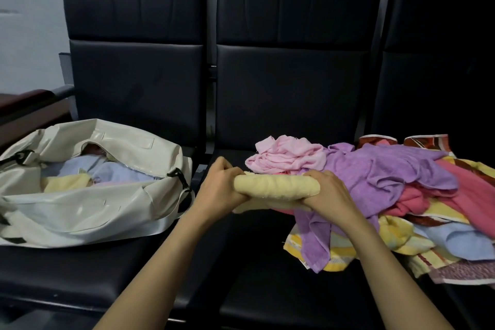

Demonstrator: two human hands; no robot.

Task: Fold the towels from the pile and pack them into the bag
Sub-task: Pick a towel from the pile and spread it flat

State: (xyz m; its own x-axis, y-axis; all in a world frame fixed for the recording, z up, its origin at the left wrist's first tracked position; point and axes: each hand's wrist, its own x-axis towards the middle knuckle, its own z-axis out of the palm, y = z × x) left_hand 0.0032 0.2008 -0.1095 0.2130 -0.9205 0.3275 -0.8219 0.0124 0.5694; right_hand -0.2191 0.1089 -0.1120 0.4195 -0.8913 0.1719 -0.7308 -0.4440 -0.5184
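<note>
While left grip [221, 188] and right grip [329, 191] clasp towel [276, 186], tag [305, 264] blurs.

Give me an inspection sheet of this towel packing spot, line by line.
Surface: black padded seats in a row.
Job's things: cream bag unzipped on the left seat, packed towels inside; yellow towel rolled up; towel pile loose on the right.
Clutter: nothing seen.
Hands: left hand and right hand each grip one end of the yellow towel.
Cables: nothing seen.
Surroundings: pale wall behind the seats.
</note>
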